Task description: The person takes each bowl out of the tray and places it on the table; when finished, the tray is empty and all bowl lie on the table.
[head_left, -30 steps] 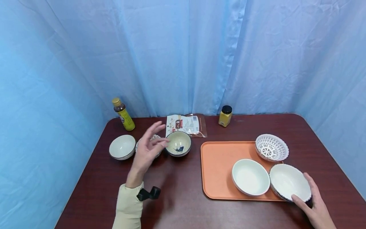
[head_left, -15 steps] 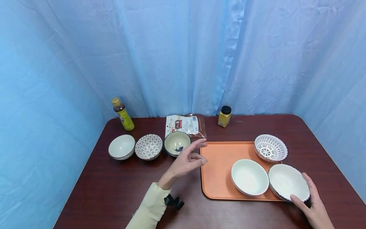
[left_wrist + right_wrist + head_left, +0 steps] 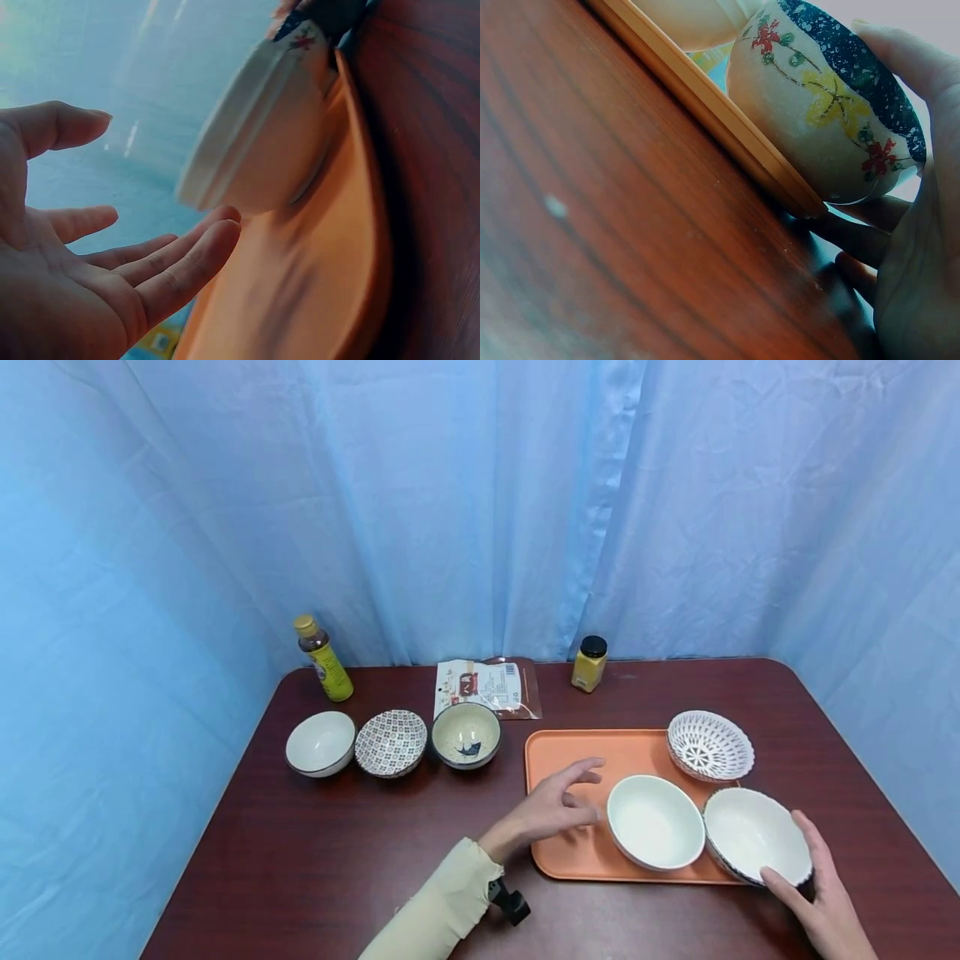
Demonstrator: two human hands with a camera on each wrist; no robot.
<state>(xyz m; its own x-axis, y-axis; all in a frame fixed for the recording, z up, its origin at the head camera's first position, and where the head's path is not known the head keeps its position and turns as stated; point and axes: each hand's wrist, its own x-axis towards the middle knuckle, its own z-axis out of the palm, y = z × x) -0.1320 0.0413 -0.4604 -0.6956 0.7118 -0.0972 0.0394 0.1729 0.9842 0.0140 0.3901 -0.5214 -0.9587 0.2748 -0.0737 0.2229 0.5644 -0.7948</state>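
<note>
My left hand (image 3: 555, 806) is over the left part of the orange tray (image 3: 566, 752), its fingers spread and holding nothing. Just right of its fingertips stands a plain white bowl (image 3: 656, 822) on the tray. In the left wrist view that bowl (image 3: 259, 142) rises beyond the fingers. My right hand (image 3: 828, 893) grips a white bowl with a dark speckled rim (image 3: 757, 835) at the tray's right end. Red and yellow flowers decorate the outside of this flowered bowl (image 3: 817, 112) in the right wrist view. The thumb lies at its rim, the fingers low by its base and the tray edge.
A white bowl with a cut-leaf pattern (image 3: 711, 746) overlaps the tray's back right corner. To the left stand a white bowl (image 3: 321, 743), a patterned bowl (image 3: 391, 743) and a fish-painted bowl (image 3: 467, 735). Behind are a bottle (image 3: 324, 660), a food pouch (image 3: 487, 687) and a black-lidded jar (image 3: 590, 664).
My left hand has swept right, from over the patterned bowl past the fish-painted bowl to the tray beside the plain white bowl. The right hand has stayed on the flowered bowl.
</note>
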